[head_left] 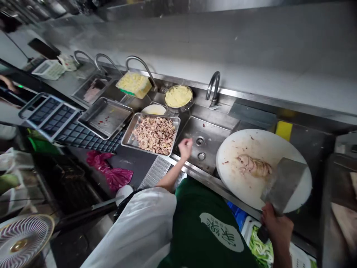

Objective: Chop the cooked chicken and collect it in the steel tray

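Observation:
My right hand (276, 221) grips a cleaver (287, 182) by its dark handle, with the broad blade over the right side of a round white cutting board (295, 152). Sliced cooked meat (253, 166) lies in a row on the board, with small scraps around it. My left hand (185, 149) is over the left edge of the sink, its fingers curled and nothing visible in them. Just left of that hand stands a metal tray (128, 138) heaped with chopped meat (156, 134).
A steel sink (212, 130) with a faucet (213, 87) separates tray and board. Behind the tray are a pot of pale yellow slices (178, 96) and a filled tub (135, 85). Another metal tray (106, 117) rests on a blue rack (64, 124). A fan (25, 242) stands lower left.

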A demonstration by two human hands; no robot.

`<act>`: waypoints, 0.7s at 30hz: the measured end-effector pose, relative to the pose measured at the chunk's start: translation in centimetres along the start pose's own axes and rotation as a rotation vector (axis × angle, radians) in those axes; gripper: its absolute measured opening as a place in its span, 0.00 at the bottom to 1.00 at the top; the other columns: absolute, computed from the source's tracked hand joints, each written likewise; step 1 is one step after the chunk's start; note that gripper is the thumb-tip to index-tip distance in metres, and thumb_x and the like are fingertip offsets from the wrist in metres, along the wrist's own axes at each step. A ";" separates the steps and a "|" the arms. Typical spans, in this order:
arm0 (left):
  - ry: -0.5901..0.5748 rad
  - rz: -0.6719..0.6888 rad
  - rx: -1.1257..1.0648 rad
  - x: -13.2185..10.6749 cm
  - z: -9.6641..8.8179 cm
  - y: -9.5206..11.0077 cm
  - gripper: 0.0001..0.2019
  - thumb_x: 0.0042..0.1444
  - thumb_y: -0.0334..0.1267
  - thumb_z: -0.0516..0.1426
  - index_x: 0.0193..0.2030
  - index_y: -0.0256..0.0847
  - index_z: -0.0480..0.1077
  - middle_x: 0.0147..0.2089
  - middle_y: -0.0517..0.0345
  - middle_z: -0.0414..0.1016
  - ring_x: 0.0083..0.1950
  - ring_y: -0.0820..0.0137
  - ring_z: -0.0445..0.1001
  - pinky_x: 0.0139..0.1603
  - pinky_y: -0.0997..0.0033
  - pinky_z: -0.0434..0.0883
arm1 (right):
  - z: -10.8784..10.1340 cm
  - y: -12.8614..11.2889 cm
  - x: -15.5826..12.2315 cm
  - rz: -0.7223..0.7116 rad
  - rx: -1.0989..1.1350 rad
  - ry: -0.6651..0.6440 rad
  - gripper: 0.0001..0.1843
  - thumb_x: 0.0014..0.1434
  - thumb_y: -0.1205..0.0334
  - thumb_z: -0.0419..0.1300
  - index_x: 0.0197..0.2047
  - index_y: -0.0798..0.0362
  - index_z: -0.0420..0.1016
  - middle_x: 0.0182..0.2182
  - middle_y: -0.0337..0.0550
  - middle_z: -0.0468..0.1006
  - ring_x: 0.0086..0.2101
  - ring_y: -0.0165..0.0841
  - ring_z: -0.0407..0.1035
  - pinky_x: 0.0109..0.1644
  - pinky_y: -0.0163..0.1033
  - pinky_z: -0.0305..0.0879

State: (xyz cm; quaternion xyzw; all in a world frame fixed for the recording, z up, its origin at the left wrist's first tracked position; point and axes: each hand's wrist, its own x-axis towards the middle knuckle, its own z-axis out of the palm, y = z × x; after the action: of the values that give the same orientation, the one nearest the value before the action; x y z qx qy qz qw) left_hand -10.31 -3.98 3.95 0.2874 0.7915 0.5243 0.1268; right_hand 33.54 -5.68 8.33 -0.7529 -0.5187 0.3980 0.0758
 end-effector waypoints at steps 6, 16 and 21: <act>0.178 -0.108 0.586 9.8 -16.8 -4.7 0.15 0.63 0.45 0.56 0.29 0.40 0.68 0.33 0.52 0.73 0.41 0.64 0.70 0.46 0.65 0.66 | -0.1 -1.4 -0.3 -0.316 -0.370 -0.250 0.26 0.52 0.35 0.47 0.18 0.46 0.68 0.22 0.55 0.78 0.31 0.49 0.75 0.38 0.47 0.67; -0.493 0.485 0.253 3.2 1.2 2.0 0.09 0.66 0.37 0.55 0.41 0.39 0.76 0.44 0.48 0.77 0.48 0.62 0.74 0.56 0.59 0.68 | 2.3 -1.4 0.0 -0.354 -0.412 -0.423 0.24 0.56 0.42 0.45 0.16 0.45 0.60 0.18 0.48 0.72 0.25 0.41 0.70 0.32 0.42 0.63; -1.122 0.749 -0.033 -3.4 13.8 6.2 0.10 0.58 0.29 0.59 0.45 0.40 0.76 0.52 0.46 0.76 0.57 0.61 0.73 0.61 0.62 0.69 | 1.3 0.5 -0.4 -0.164 -0.349 -0.350 0.25 0.62 0.51 0.48 0.14 0.45 0.59 0.15 0.50 0.71 0.21 0.42 0.70 0.33 0.44 0.64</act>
State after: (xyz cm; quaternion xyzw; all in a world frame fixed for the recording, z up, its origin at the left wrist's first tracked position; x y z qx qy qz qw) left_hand 1.36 6.21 3.46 0.7694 0.4443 0.3161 0.3328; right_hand 32.91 -6.65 7.43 -0.6294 -0.6441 0.4195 -0.1140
